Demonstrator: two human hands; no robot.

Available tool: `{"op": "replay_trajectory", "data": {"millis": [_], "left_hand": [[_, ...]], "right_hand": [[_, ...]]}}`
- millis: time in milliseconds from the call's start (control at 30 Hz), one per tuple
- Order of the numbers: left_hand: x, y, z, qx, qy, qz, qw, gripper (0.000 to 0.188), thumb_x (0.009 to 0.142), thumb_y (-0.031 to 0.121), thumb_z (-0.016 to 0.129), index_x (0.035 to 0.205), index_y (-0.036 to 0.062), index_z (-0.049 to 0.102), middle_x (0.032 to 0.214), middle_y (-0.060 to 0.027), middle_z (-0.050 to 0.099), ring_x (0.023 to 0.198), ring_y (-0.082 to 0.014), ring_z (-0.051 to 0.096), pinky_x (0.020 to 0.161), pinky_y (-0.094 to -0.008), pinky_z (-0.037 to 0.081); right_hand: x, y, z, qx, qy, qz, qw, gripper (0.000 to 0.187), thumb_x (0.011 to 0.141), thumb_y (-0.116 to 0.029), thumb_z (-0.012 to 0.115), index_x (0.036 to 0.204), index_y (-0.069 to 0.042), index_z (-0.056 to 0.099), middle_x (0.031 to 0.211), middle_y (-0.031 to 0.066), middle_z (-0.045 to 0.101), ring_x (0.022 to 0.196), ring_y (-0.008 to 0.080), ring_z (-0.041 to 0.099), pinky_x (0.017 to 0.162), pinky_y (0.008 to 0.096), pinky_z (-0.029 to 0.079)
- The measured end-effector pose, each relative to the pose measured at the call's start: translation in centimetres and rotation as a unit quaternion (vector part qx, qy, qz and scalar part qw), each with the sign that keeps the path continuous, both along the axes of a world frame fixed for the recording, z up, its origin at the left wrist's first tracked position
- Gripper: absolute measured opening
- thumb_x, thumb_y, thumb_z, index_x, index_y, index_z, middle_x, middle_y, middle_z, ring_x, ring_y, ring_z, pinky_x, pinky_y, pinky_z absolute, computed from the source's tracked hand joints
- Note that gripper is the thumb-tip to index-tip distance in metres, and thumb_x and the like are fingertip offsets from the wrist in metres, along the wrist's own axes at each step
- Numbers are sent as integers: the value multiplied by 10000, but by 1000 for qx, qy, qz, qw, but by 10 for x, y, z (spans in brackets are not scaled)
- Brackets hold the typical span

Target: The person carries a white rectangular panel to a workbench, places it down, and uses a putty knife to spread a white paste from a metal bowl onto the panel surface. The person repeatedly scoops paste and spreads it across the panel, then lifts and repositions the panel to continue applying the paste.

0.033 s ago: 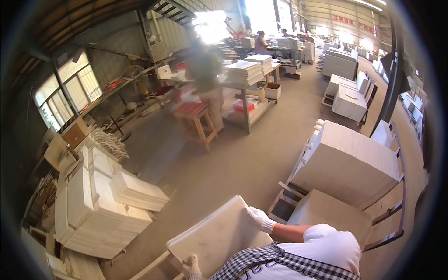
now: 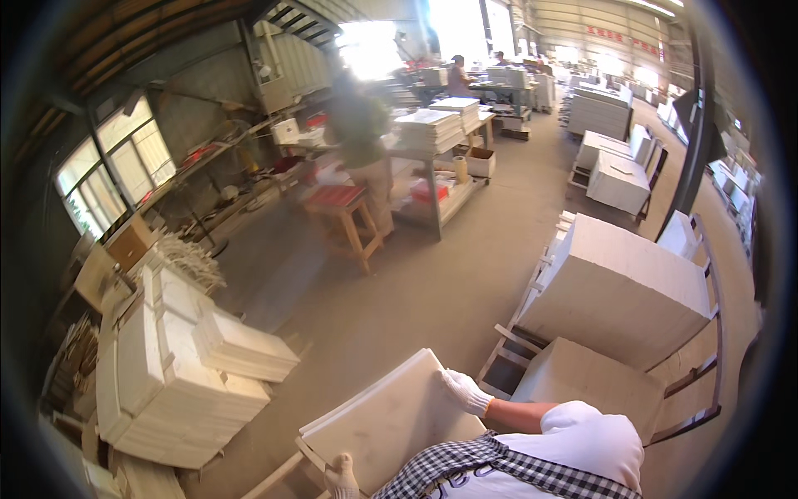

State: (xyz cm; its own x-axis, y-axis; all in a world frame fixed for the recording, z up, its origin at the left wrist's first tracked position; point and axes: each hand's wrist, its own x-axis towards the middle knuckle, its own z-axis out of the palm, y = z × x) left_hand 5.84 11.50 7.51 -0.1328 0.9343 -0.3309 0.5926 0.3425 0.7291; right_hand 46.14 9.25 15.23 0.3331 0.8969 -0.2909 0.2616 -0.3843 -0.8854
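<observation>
L hand (image 2: 341, 478) & R hand (image 2: 465, 392), gloved, well apart, both clamped on pale boards (image 2: 386, 420): L w/ thumb on top face, R nr far corner.

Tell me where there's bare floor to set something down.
Bare floor stretches beyond the held panels, between the left board stack and the large pale stack at right, up to the stool. Crowded: the workbench, bearing white stacks.
</observation>
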Motion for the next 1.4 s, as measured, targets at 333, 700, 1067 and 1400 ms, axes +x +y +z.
{"op": "replay_trajectory", "data": {"millis": [333, 700, 1067, 1400], "left_hand": [[117, 220, 87, 127, -86, -291, 944, 757, 985, 549, 665, 1359, -107, 606, 1371, -251, 662, 1283, -418, 604, 1108, -447, 460], [301, 353, 63, 94, -109, -509, 848, 666, 946, 683, 619, 1189, 69, 709, 1101, -187, 764, 1074, -407, 710, 877, -463, 547], [505, 454, 66, 73, -95, -531, 839, 753, 921, 768, 562, 1179, 81, 726, 1089, -190, 763, 1088, -421, 701, 891, -466, 544], [708, 549, 68, 49, -50, -602, 796, 675, 950, 705, 539, 1188, 105, 733, 1141, -207, 743, 1118, -426, 682, 901, -468, 537]], "right_hand": [[31, 50, -31, 122, 57, -289, 948, 568, 1076, -589, 503, 1160, -51, 663, 977, -18, 642, 867, 88, 547, 771, 306, 499], [85, 58, -25, 159, -15, -492, 856, 559, 1123, -516, 431, 1095, -8, 663, 968, 73, 691, 858, 154, 634, 778, 335, 532], [281, 150, -42, 111, -90, -496, 856, 758, 1096, -652, 317, 1064, 24, 658, 907, 164, 696, 848, 275, 658, 776, 394, 519], [426, 218, -57, 120, -40, -564, 816, 820, 1051, -715, 375, 1246, 34, 648, 1065, 73, 712, 941, 145, 626, 827, 333, 533]]}}
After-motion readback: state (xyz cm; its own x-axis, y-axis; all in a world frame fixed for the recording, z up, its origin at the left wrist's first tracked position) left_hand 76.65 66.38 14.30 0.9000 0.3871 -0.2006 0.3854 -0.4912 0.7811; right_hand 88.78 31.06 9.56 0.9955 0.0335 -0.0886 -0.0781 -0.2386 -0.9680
